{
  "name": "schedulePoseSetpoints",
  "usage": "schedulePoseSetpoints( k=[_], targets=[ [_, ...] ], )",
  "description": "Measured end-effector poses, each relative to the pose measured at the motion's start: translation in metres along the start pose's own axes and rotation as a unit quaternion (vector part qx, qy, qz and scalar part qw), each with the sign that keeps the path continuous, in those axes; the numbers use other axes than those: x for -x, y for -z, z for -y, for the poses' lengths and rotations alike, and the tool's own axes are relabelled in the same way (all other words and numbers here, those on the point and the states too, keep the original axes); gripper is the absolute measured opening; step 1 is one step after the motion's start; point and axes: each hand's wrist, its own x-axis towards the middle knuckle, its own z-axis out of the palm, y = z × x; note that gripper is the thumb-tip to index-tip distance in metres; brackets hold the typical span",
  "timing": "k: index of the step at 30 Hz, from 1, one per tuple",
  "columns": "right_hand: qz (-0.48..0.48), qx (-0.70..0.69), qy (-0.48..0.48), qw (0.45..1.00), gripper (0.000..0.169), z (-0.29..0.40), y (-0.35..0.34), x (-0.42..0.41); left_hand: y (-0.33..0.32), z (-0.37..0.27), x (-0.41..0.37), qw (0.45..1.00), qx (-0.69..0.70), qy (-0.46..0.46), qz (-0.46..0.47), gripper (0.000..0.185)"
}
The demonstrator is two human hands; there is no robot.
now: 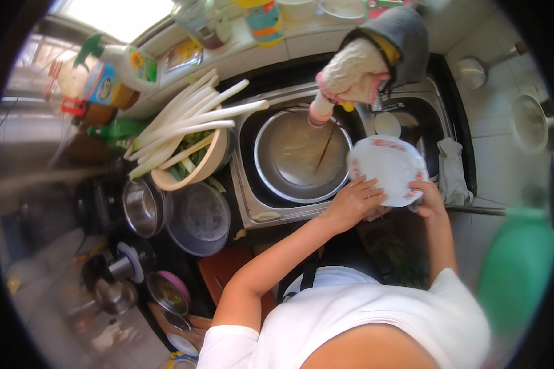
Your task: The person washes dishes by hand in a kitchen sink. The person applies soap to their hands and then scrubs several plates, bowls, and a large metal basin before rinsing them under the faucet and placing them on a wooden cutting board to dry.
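Note:
A white plate (388, 168) with a red floral pattern around its rim is held over the front edge of the sink's right basin. My left hand (358, 203) lies on its near left side, fingers spread over the surface. At the right rim, my right hand (428, 198) grips the plate, with the thumb on top. To the left, a large metal basin (300, 147) of cloudy water sits in the left sink bowl, with brown chopsticks (324, 152) in it. Behind the plate, a small white dish (388, 124) lies in the right sink bowl.
Leek stalks (198, 115) stick out of a beige bowl (184, 182) left of the sink. Cloths and a dark cover hang over the faucet (321, 110). A grey basin (198, 221) and a metal pot (143, 207) stand on the left counter. Bottles and a spray bottle (138, 69) line the window side.

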Motion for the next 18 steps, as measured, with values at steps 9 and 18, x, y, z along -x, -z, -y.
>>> schedulePoseSetpoints(
  k=[9, 18],
  targets=[
    [-0.179, -0.144, 0.044, 0.972, 0.043, 0.023, 0.078, -0.099, 0.019, 0.099, 0.087, 0.855, -0.192, 0.445, -0.185, 0.049],
    [-0.171, -0.197, 0.032, 0.965, 0.030, 0.013, 0.118, -0.160, 0.032, 0.144, 0.109, 0.710, 0.057, 0.638, -0.292, 0.018]
  ],
)
